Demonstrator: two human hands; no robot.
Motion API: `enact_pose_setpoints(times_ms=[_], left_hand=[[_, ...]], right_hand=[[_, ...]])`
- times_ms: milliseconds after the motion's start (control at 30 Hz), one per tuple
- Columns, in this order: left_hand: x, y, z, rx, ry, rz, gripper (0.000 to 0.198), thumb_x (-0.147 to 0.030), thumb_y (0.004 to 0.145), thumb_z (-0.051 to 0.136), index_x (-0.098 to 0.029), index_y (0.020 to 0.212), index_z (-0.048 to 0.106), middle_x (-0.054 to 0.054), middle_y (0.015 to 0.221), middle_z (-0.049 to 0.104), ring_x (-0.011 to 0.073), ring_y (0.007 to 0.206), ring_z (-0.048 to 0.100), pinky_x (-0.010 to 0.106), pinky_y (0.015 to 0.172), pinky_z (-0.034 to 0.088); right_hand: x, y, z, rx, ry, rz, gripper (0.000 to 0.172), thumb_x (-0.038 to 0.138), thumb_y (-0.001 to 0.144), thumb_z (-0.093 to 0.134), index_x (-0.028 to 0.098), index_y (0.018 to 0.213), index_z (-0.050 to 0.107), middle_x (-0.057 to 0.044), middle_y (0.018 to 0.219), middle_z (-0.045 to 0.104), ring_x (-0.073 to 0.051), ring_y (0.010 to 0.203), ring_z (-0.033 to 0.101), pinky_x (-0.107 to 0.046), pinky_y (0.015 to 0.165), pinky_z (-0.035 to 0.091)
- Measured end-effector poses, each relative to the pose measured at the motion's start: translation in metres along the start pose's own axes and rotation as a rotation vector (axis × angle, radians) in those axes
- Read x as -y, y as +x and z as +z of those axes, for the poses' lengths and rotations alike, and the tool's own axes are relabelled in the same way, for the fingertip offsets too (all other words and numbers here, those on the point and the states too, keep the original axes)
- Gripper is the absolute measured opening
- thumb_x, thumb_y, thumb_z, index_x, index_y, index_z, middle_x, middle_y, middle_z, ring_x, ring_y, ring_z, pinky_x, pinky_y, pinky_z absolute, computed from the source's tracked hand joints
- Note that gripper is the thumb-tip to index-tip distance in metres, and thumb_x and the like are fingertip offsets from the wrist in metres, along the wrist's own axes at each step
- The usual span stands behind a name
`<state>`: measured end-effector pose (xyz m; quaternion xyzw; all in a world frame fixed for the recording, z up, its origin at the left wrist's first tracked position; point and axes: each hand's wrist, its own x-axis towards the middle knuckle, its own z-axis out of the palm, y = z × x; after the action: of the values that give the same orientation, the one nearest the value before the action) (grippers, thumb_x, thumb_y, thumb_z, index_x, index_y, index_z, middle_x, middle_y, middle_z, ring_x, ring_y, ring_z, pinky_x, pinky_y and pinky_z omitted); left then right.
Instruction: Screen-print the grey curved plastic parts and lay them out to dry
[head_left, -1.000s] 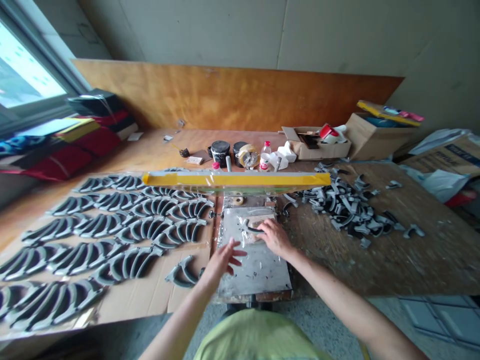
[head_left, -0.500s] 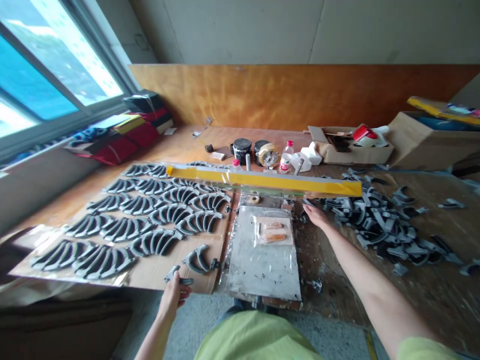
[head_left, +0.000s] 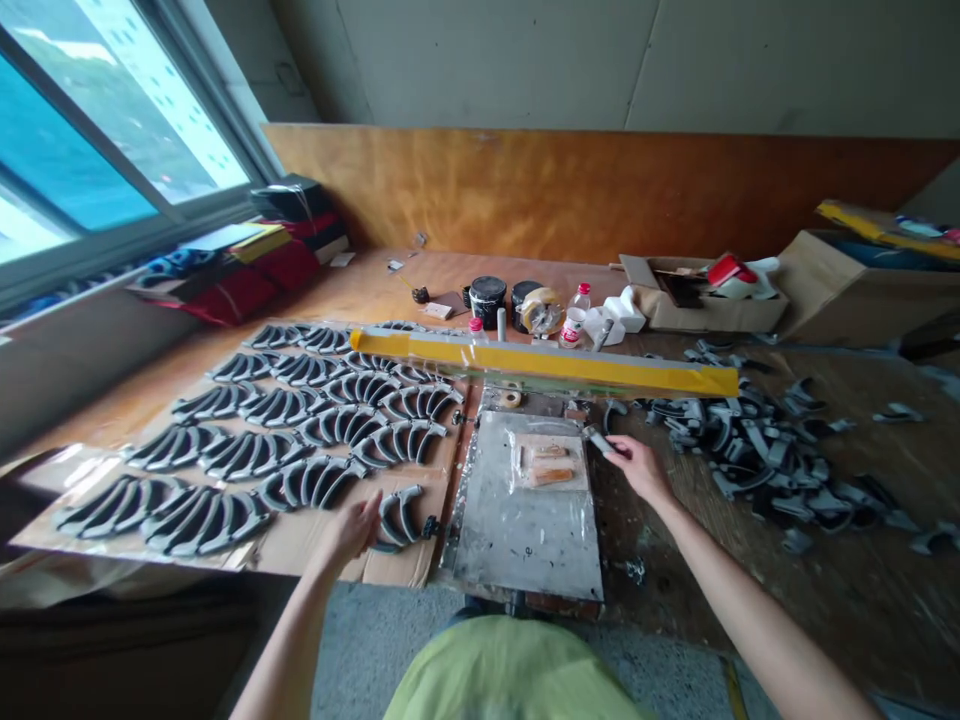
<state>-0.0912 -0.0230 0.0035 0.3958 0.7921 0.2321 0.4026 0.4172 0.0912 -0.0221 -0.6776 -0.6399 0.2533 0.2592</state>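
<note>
"What has the right hand (head_left: pixel 637 466) got?"

"A grey piece (head_left: pixel 599 441), pinched by one end between thumb and fingers, just right of the metal plate (head_left: pixel 525 555). Held so, I'd say, its other end sticks out free."

"And the left hand (head_left: pixel 349 528)?"

"Left of the plate, low over the cardboard (head_left: pixel 289 541), at or just beside a small group of curved pieces (head_left: pixel 406 514). I can't tell from here whether it grips one or has let go."

"Why such neat rows (head_left: pixel 259 455) farther left of the plate?"

"Nested curve by curve, probably to save room and keep them in order. The loose heap (head_left: pixel 757 440), right of the plate, is a jumble, likely left there for the right arm's easy reach."
</note>
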Motion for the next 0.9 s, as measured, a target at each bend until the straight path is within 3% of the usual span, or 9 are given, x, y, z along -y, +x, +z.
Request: enact_pose_setpoints(times_ms=[167, 267, 333, 433, 567, 600, 667, 767, 900], left_hand=[[-0.151, 0.005, -0.007, -0.070, -0.509, 0.483, 0.056, -0.070, 0.084, 0.047, -0.019, 0.104, 0.061, -0.001, 0.059, 0.061, 0.0110, 0.046, 0.050, 0.022, 0.046, 0.038], [-0.218, -0.003, -0.003, -0.041, -0.693, 0.605, 0.051, -0.065, 0.088, 0.042, -0.019, 0.075, 0.060, -0.001, 0.053, 0.057, 0.0095, 0.042, 0.044, 0.022, 0.043, 0.035], [-0.233, -0.011, 0.001, -0.042, -0.657, 0.644, 0.054, -0.061, 0.090, 0.042, -0.019, 0.058, 0.054, 0.001, 0.049, 0.054, 0.0093, 0.042, 0.043, 0.023, 0.044, 0.034], [-0.219, -0.023, 0.005, -0.067, -0.600, 0.650, 0.054, -0.060, 0.089, 0.045, -0.017, 0.059, 0.059, 0.002, 0.052, 0.056, 0.0110, 0.046, 0.046, 0.023, 0.047, 0.038], [-0.161, -0.042, 0.008, 0.041, -0.550, 0.477, 0.059, -0.069, 0.084, 0.047, -0.015, 0.092, 0.070, 0.006, 0.078, 0.069, 0.0173, 0.064, 0.060, 0.026, 0.057, 0.046], [-0.144, -0.045, 0.011, 0.090, -0.503, 0.417, 0.061, -0.070, 0.082, 0.048, -0.016, 0.098, 0.070, 0.006, 0.083, 0.070, 0.0188, 0.068, 0.062, 0.027, 0.060, 0.047], [-0.112, -0.049, 0.023, 0.185, -0.419, 0.320, 0.064, -0.071, 0.079, 0.053, -0.017, 0.111, 0.068, 0.006, 0.086, 0.070, 0.0209, 0.073, 0.064, 0.027, 0.061, 0.048], [-0.073, -0.046, 0.049, 0.250, -0.350, 0.255, 0.073, -0.067, 0.077, 0.058, -0.019, 0.133, 0.055, 0.002, 0.077, 0.067, 0.0199, 0.070, 0.063, 0.027, 0.060, 0.047], [-0.049, -0.034, 0.077, 0.151, -0.250, 0.252, 0.077, -0.063, 0.080, 0.055, -0.019, 0.142, 0.046, -0.005, 0.064, 0.057, 0.0156, 0.060, 0.055, 0.026, 0.059, 0.042]], right_hand=[[0.074, -0.029, 0.039, 0.163, -0.112, -0.468, 0.026, 0.011, 0.084, 0.059, 0.023, 0.102, 0.072, -0.005, 0.104, 0.068, -0.020, 0.100, 0.062, -0.035, 0.093, 0.048], [0.093, -0.030, 0.053, 0.167, -0.205, -0.512, 0.029, 0.008, 0.084, 0.059, 0.023, 0.107, 0.072, -0.006, 0.102, 0.067, -0.019, 0.100, 0.060, -0.033, 0.090, 0.049], [0.097, -0.030, 0.055, 0.160, -0.182, -0.497, 0.029, 0.008, 0.085, 0.060, 0.023, 0.106, 0.073, -0.007, 0.102, 0.068, -0.020, 0.103, 0.059, -0.034, 0.092, 0.050], [0.097, -0.034, 0.048, 0.140, 0.096, -0.317, 0.025, 0.006, 0.083, 0.062, 0.023, 0.095, 0.076, -0.005, 0.098, 0.073, -0.018, 0.106, 0.062, -0.032, 0.096, 0.050], [0.090, -0.037, 0.017, 0.086, 0.422, 0.025, 0.039, 0.013, 0.093, 0.044, 0.013, 0.063, 0.070, -0.002, 0.073, 0.073, -0.013, 0.081, 0.068, -0.023, 0.071, 0.057], [0.088, -0.034, 0.007, 0.065, 0.405, 0.038, 0.037, 0.014, 0.093, 0.043, 0.010, 0.070, 0.072, -0.003, 0.075, 0.074, -0.014, 0.081, 0.068, -0.023, 0.071, 0.057], [0.088, -0.023, -0.010, -0.008, 0.249, -0.022, 0.026, 0.012, 0.090, 0.049, 0.012, 0.089, 0.075, -0.006, 0.095, 0.074, -0.016, 0.095, 0.067, -0.027, 0.085, 0.055], [0.108, 0.003, -0.020, -0.120, -0.093, -0.267, 0.037, 0.015, 0.087, 0.057, 0.021, 0.123, 0.065, -0.010, 0.129, 0.061, -0.022, 0.119, 0.057, -0.040, 0.107, 0.044], [0.154, 0.038, 0.002, -0.074, -0.382, -0.511, 0.052, 0.018, 0.081, 0.067, 0.019, 0.132, 0.055, -0.013, 0.136, 0.053, -0.027, 0.124, 0.050, -0.042, 0.103, 0.045]])
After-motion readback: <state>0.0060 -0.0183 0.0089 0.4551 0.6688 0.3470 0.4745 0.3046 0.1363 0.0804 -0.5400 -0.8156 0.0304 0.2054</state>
